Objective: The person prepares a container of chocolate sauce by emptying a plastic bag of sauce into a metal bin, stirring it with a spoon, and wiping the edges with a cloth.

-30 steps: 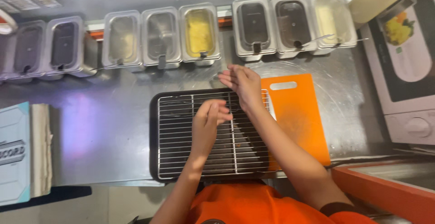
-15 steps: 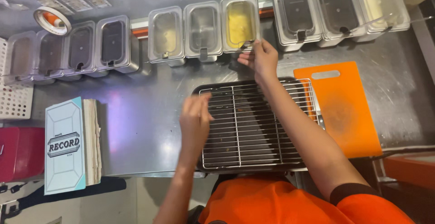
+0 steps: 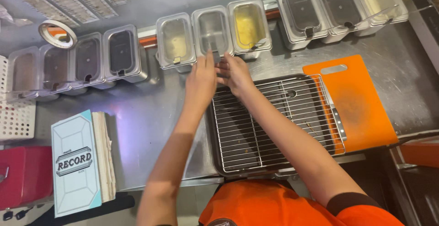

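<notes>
My left hand [image 3: 201,76] and my right hand [image 3: 236,73] are side by side at the front edge of a clear, nearly empty container [image 3: 212,28] in the middle of the back row. The left hand's fingers are stretched out flat and hold nothing. The right hand's fingers curl towards the container's rim; whether they grip anything is hidden. Both forearms cross the near left part of a wire rack [image 3: 279,116] that lies on a dark tray [image 3: 214,155].
An orange cutting board [image 3: 366,107] lies right of the rack. Several clear containers line the back, one with yellow filling [image 3: 249,25]. At left are a pale blue book [image 3: 75,162], a red box [image 3: 23,175], a white perforated basket [image 3: 16,118] and a tape roll [image 3: 57,33].
Both hands have left the wire rack and moved up and to the left, to the middle container. The view has shifted, so the rack sits further right.
</notes>
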